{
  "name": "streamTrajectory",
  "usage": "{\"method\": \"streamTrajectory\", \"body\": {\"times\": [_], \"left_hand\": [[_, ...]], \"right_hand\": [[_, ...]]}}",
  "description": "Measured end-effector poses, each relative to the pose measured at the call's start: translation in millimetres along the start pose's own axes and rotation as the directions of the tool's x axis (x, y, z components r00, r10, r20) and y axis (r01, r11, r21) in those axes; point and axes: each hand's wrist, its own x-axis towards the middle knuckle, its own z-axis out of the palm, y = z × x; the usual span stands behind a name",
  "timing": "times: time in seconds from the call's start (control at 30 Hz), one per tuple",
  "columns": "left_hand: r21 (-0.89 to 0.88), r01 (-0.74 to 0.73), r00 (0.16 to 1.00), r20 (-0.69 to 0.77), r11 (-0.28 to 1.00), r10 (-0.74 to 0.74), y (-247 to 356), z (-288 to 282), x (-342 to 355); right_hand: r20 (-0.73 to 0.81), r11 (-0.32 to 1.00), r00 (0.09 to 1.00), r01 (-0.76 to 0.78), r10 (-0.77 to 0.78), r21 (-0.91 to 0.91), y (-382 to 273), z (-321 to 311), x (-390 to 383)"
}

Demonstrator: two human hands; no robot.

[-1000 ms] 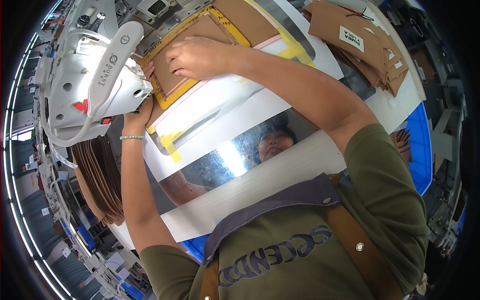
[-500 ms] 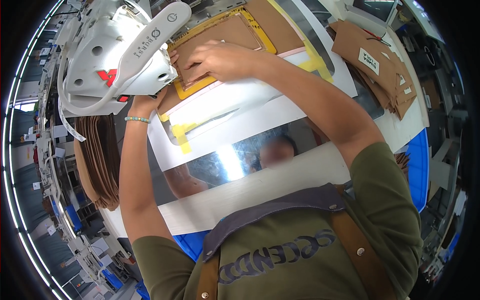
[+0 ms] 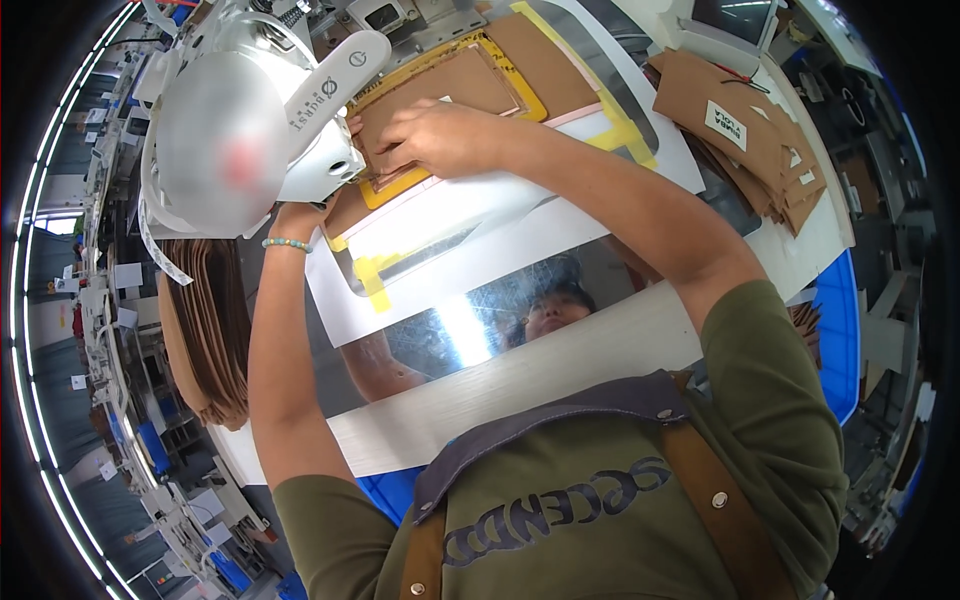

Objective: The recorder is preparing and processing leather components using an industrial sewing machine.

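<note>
A brown panel [image 3: 440, 91] lies inside a yellow-edged rectangular frame [image 3: 517, 75] on the white work surface. My right hand [image 3: 440, 138] rests on the panel near its front left part, fingers bent and spread, fingertips pressing down by the inner edge. My left hand [image 3: 355, 125] reaches behind the white sewing machine head [image 3: 320, 170]. Only a few of its fingertips show, lying on the panel's left side; the rest is hidden by the machine. A beaded bracelet circles my left wrist. Yellow tape [image 3: 375, 278] marks the corners of a transparent template under the frame.
Stacked brown pieces [image 3: 700, 100], some with white labels, lie at the right near a screen [image 3: 735, 18]. More brown pieces [image 3: 205, 330] hang in a thick bundle at the left. A shiny metal plate [image 3: 480, 320] covers the near table; a blue bin [image 3: 838, 340] stands right.
The view has shifted slightly, so the machine and frame sit a little lower and farther right. Both hands stay at the panel, with little visible movement against it.
</note>
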Motion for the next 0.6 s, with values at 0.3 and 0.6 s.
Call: {"method": "streamTrajectory", "body": {"times": [0.3, 0.6], "left_hand": [[-0.332, 0.119, 0.991, -0.024, 0.936, -0.134, -5.3, 0.5, 6.9], [-0.031, 0.008, 0.999, -0.050, 0.999, -0.010, 0.8, -1.2, 8.6]], "right_hand": [[0.063, 0.999, 0.998, -0.018, 0.020, -0.028, -6.8, -2.7, 13.2], [0.003, 1.000, 1.000, -0.020, 0.020, 0.002, -2.2, 0.2, 9.5]]}}
